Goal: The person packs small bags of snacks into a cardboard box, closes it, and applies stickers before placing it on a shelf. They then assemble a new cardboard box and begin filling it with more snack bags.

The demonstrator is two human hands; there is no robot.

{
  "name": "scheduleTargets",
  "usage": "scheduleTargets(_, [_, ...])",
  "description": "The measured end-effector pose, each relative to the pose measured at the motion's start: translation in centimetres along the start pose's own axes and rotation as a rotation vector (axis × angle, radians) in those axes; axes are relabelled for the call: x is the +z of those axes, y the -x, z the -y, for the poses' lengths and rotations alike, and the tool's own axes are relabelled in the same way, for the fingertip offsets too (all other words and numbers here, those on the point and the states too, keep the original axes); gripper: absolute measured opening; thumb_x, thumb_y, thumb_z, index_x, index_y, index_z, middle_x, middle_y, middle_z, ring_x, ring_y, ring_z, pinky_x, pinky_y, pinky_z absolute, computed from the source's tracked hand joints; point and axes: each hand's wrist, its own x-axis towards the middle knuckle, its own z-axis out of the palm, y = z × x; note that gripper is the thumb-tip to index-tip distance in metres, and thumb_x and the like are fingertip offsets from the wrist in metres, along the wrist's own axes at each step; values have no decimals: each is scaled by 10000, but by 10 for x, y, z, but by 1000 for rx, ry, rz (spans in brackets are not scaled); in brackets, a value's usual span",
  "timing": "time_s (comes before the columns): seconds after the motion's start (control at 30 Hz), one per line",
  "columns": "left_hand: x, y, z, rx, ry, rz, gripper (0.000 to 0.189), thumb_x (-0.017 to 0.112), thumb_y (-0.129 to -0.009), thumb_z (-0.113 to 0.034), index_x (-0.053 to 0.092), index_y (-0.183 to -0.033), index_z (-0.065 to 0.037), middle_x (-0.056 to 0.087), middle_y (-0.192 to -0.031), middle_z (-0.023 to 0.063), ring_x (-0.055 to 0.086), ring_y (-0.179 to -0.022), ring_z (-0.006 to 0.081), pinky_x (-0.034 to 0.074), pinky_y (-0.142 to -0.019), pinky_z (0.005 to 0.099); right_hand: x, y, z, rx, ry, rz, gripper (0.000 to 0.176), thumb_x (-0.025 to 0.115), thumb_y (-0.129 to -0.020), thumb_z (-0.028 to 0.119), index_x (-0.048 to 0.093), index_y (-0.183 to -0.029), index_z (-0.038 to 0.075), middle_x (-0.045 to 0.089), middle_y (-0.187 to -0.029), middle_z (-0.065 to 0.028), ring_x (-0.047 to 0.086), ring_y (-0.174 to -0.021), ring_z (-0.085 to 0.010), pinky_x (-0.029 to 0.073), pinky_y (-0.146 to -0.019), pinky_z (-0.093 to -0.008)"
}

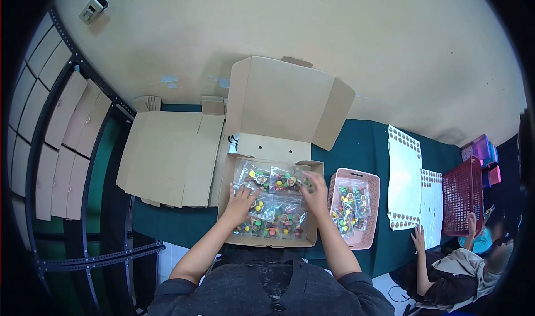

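Observation:
In front of me stands an open cardboard box point(273, 242) with its lid point(287, 101) raised against the wall. Clear plastic bags of colourful candies point(271, 227) lie in rows inside it. My left hand point(241, 203) rests with spread fingers on the bags at the box's left side. At the upper right of the box, the curled fingers of my right hand point(316, 194) are on a clear candy bag point(298, 176), whose edge they partly hide. A pink plastic basket point(366, 240) right of the box holds several similar bags point(351, 204).
Flat cardboard boxes point(167, 154) are stacked on the left of the green-covered table point(382, 154). Sheets of round stickers point(404, 176) lie to the right, near a red basket point(463, 199). Another person's hand point(418, 238) touches a sheet. A metal shelf point(100, 260) stands left.

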Motion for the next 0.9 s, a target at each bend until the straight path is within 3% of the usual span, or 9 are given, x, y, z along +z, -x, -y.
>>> scheduleTargets(0.03, [-4,1,-2,-3,3,2,937,749,-598,-139,289,-1412,-200,402,-1275,136,288,-1304,352,62,-1058,663,-9,-5,12,2,0,5,399,655,-681,15,626,-1076,62,589,-1017,-131,555,-1002,-296,423,-905,-355])
scheduleTargets(0.1, [-15,5,-6,27,39,-33,943,789,-568,-161,322,-1387,-176,423,-1176,120,375,-1213,308,63,-1050,673,-26,-11,32,-130,314,-226,421,668,-669,7,657,-1078,108,529,-889,-97,531,-850,-246,418,-832,-313])
scheduleTargets(0.23, [-38,6,-10,74,86,-152,872,778,-580,-178,367,-1350,-168,420,-1154,121,401,-1163,298,101,-1063,645,-43,-2,34,15,139,-172,360,659,-718,-4,660,-1072,56,497,-824,-76,492,-811,-224,385,-787,-278])
scheduleTargets(0.3, [-48,-5,-9,97,130,-264,829,766,-594,-187,383,-1328,-157,412,-1179,130,387,-1184,309,156,-1076,595,-42,0,38,109,-8,-234,379,674,-709,-6,676,-1070,110,380,-719,-37,397,-693,-176,351,-665,-270])
scheduleTargets(0.33, [-52,-11,-8,84,106,-263,860,756,-601,-168,349,-1359,-163,412,-1216,123,376,-1206,314,200,-1081,547,-41,2,35,88,4,-266,281,664,-741,-12,675,-1015,54,401,-699,-39,411,-677,-173,349,-635,-272])
scheduleTargets(0.47, [-40,-48,12,141,56,-224,977,740,-596,-130,238,-1431,-208,411,-1291,101,358,-1245,319,203,-1087,546,-39,12,28,119,-40,-293,209,658,-787,7,642,-995,-14,524,-776,-48,500,-731,-165,397,-676,-280])
scheduleTargets(0.53, [-33,-58,20,131,-17,-155,999,749,-585,-132,230,-1434,-220,402,-1316,102,339,-1274,315,192,-1093,548,-38,14,34,176,-256,-358,202,646,-834,46,602,-1002,-57,619,-917,-77,574,-848,-161,437,-762,-286])
scheduleTargets(0.7, [-25,-75,30,185,-131,-36,1054,773,-561,-142,204,-1442,-247,380,-1368,105,298,-1332,302,165,-1100,562,-45,17,42,277,-318,-356,148,633,-861,71,630,-979,-20,632,-960,-78,576,-892,-140,432,-819,-289])
scheduleTargets(0.9, [-35,-83,32,53,-22,186,1049,782,-560,-155,214,-1438,-239,376,-1360,122,318,-1315,304,161,-1089,587,-45,21,33,317,-462,-341,193,604,-891,89,595,-1048,-24,626,-970,-50,577,-876,-108,442,-790,-246])
